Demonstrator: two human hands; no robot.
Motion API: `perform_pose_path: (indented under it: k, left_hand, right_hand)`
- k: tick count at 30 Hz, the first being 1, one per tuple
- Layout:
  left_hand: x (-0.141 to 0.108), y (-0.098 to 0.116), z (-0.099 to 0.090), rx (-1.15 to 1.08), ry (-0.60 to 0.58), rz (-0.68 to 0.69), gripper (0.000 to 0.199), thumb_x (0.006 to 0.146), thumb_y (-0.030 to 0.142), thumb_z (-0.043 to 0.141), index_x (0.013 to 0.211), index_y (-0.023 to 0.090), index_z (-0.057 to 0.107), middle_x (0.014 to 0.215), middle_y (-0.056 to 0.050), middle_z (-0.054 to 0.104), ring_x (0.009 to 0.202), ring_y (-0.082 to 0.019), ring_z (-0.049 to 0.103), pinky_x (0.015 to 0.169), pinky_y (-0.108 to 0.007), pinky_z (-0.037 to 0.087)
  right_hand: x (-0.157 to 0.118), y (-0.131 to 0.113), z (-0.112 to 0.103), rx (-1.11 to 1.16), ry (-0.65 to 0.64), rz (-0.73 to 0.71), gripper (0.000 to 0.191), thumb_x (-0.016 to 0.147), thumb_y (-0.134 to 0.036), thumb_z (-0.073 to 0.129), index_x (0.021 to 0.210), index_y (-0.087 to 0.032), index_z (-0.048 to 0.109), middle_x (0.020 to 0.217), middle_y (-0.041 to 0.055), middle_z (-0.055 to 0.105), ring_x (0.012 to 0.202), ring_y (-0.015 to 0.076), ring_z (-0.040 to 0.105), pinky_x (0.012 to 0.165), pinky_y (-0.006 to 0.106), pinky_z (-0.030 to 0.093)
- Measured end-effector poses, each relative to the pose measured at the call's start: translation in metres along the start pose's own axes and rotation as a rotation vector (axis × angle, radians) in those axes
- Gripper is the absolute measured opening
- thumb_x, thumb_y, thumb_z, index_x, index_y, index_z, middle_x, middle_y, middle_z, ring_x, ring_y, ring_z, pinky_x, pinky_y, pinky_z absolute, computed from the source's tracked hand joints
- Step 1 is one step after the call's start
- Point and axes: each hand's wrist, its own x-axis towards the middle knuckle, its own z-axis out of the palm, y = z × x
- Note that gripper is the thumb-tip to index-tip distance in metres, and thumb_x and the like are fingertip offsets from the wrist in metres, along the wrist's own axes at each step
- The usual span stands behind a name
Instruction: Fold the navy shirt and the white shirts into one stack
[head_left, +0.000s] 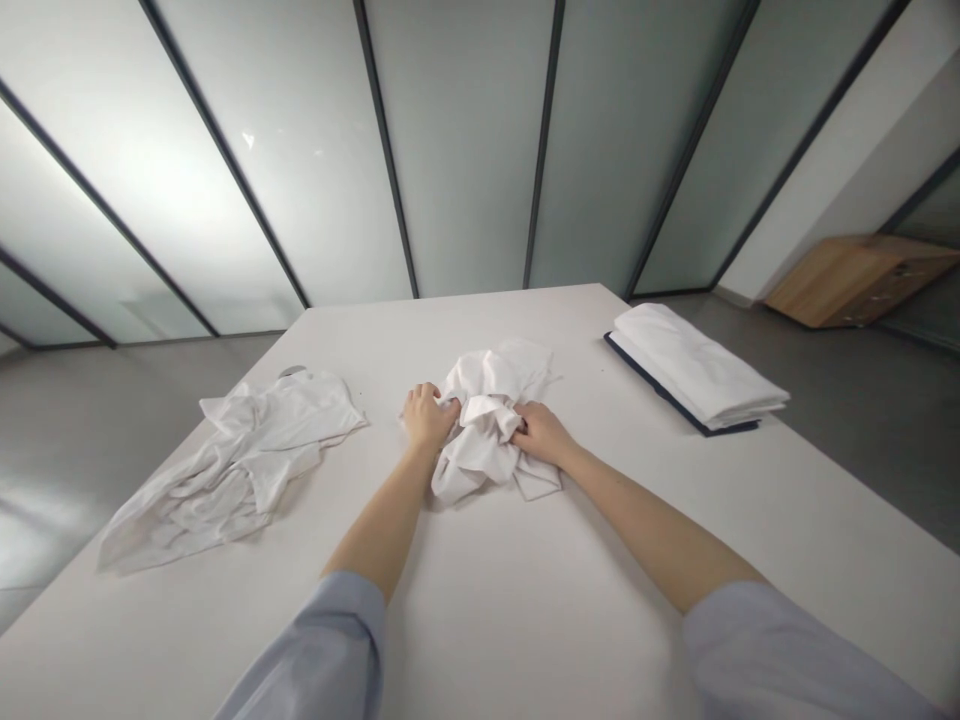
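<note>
A crumpled white garment (480, 460) lies bunched on the white table in front of me, its folds piled up in the middle. At its left side, my left hand (430, 415) is closed on the cloth with curled fingers. My right hand (544, 434) grips the opposite side, its fingertips partly hidden in the folds. What type of garment it is cannot be told from the bunched shape.
Another rumpled white garment (240, 465) spreads along the table's left edge, with a small grey object (292, 371) behind it. Folded white cloths (694, 365) lie stacked on a dark flat board (660, 392) at the right edge. A wooden cabinet (847, 280) stands beyond.
</note>
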Motion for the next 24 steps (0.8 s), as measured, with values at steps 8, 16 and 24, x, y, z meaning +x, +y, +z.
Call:
perform_pose_path:
  k: [8,16,24]
  left_hand:
    - [-0.002,-0.013,-0.006,-0.093,-0.119,0.053,0.046,0.096,0.043,0.028,0.066,0.022,0.056,0.064,-0.006,0.063,0.067,-0.019,0.059,0.064,-0.03,0.036]
    - [-0.019,0.01,0.002,-0.34,-0.39,0.408,0.043,0.075,0.055,0.065,0.101,0.021,0.066,0.093,-0.01,0.07,0.089,-0.027,0.065,0.08,-0.033,0.046]
    - [-0.002,-0.01,0.018,-0.724,-0.212,-0.064,0.028,0.075,0.028,0.058,0.101,0.02,0.066,0.094,-0.005,0.071,0.097,-0.026,0.064,0.083,-0.036,0.05]
  right_hand:
    - [0.005,0.034,-0.003,-0.044,0.234,0.305,0.021,0.081,-0.03,0.048,0.084,-0.019,0.066,0.089,0.0113,0.069,0.087,0.0276,0.06,0.075,0.034,0.044]
    - [-0.001,0.033,0.004,0.41,0.233,0.253,0.036,0.088,-0.043,0.044,0.108,-0.019,0.063,0.097,0.0067,0.071,0.088,0.0232,0.064,0.078,0.034,0.049]
    - [0.003,0.036,0.011,0.311,0.303,0.112,0.034,0.084,-0.025,0.046,0.112,-0.021,0.063,0.115,0.0087,0.066,0.113,0.0244,0.057,0.101,0.041,0.042]
